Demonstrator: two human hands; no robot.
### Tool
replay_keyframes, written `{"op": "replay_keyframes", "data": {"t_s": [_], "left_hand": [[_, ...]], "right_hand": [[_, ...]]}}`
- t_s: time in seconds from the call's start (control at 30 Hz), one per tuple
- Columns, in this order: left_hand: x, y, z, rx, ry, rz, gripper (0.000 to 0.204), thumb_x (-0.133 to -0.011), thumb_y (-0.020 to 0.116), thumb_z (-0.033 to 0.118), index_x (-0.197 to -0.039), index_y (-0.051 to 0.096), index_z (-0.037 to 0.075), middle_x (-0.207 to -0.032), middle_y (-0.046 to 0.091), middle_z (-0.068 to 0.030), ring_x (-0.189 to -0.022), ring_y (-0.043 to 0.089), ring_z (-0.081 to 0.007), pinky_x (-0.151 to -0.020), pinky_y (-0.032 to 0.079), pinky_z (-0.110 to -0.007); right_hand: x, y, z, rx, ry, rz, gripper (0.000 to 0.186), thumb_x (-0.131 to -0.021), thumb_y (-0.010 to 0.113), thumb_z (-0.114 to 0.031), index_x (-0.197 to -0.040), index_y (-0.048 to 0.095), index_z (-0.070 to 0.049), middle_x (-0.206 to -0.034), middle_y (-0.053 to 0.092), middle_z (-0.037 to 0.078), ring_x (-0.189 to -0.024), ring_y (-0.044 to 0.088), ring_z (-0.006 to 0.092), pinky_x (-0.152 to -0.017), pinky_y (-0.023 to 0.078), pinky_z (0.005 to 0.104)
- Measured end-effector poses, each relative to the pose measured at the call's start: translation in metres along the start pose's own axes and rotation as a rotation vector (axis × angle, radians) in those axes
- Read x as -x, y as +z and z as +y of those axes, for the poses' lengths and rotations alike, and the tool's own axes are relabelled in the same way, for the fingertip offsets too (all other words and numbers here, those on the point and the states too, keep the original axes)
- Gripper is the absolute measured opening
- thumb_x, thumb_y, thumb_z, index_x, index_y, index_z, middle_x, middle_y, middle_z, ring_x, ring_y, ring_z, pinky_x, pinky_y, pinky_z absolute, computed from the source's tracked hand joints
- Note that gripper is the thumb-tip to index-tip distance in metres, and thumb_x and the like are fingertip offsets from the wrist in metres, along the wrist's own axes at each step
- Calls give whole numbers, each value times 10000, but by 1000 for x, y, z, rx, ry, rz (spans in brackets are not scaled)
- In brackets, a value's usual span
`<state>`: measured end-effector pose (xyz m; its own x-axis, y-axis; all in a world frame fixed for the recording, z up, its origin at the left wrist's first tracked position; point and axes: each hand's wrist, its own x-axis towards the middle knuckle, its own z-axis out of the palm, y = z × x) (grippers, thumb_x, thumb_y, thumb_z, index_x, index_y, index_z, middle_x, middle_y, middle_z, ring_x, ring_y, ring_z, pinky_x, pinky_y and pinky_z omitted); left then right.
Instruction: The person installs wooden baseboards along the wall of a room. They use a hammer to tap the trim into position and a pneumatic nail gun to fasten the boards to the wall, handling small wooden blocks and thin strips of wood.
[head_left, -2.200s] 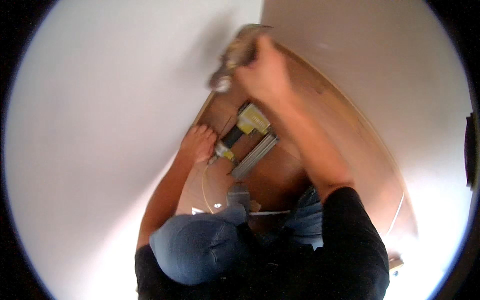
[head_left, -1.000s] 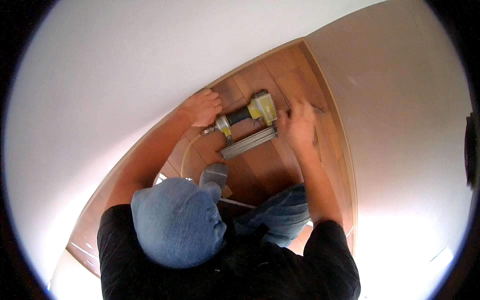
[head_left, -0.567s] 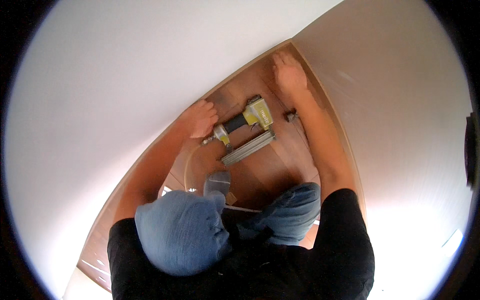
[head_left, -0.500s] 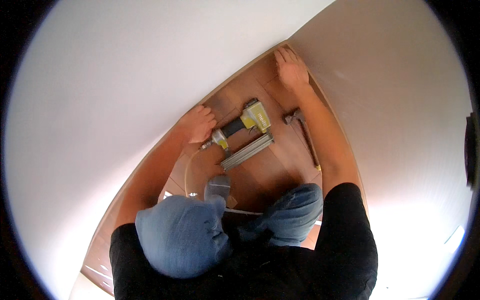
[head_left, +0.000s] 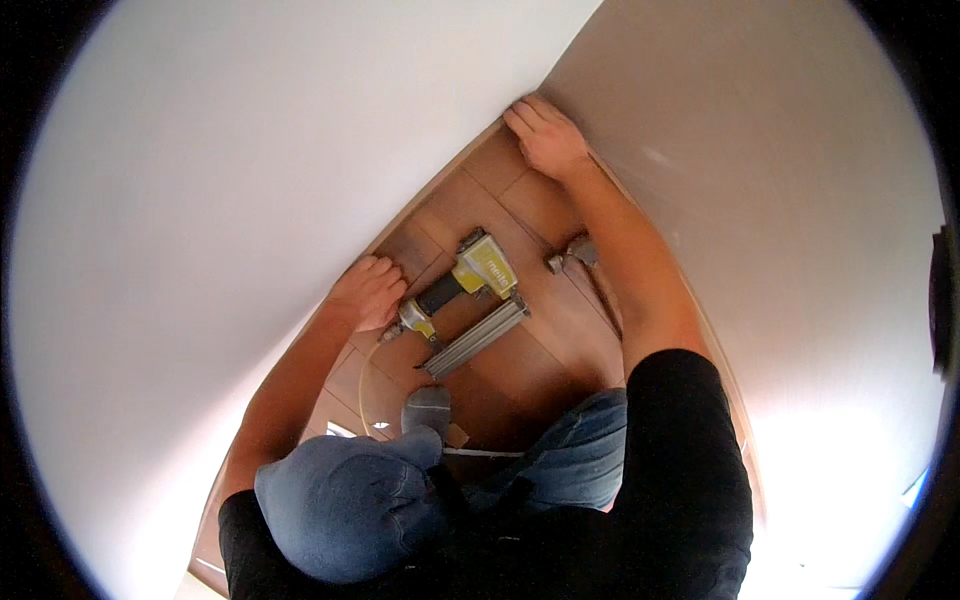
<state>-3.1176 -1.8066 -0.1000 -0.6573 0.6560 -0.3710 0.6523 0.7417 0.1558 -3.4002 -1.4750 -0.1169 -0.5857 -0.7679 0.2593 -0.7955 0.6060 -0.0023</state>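
Lying on brown floor (head_left: 540,205) between walls (head_left: 250,180), the nail gun (head_left: 484,266) slants lengthwise beside the left grip (head_left: 370,293), head pointing away. Left and right grip (head_left: 546,137) touch trim (head_left: 436,187); can't tell if they squeeze.

Head-worn fisheye view, steeply down into a wall corner (head_left: 570,48).
The left one of two side-by-side cameras looks from above the person's jeans-clad knees (head_left: 340,510) onto the wooden floor (head_left: 555,330), facing forward to where the pale wall (head_left: 250,180) and the shaded wall (head_left: 770,180) meet near the top. It sits close enough that both arms (head_left: 645,265) show from black sleeves (head_left: 685,430) to left hand (head_left: 368,292) and right hand (head_left: 547,138); straight edges bow toward the circular view's dark edge.
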Motion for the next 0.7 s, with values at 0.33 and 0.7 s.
{"op": "replay_keyframes", "data": {"t_s": [0.33, 0.7], "left_hand": [[-2, -4, 6, -4, 13, -56, 276, -878, 687, 342, -1030, 686, 112, -1090, 623, -43, -1134, 518, -239, -1012, 388, -394], [-4, 6, 0, -2, 12, 31, 257, -822, 704, 289, -1001, 687, 106, -1073, 618, -61, -1111, 521, -261, -1011, 392, -415]], "right_hand": [[18, 33, -5, -15, 78, 50, 580, -839, 672, -125, -1409, 569, -84, -1472, 522, 110, -1409, 460, 309, -1166, 429, 439], [2, -10, -59, -123, 444, -220, 533, -984, 505, -139, -1499, 469, -7, -1601, 409, 176, -1440, 450, 356, -1174, 420, 477]]}}
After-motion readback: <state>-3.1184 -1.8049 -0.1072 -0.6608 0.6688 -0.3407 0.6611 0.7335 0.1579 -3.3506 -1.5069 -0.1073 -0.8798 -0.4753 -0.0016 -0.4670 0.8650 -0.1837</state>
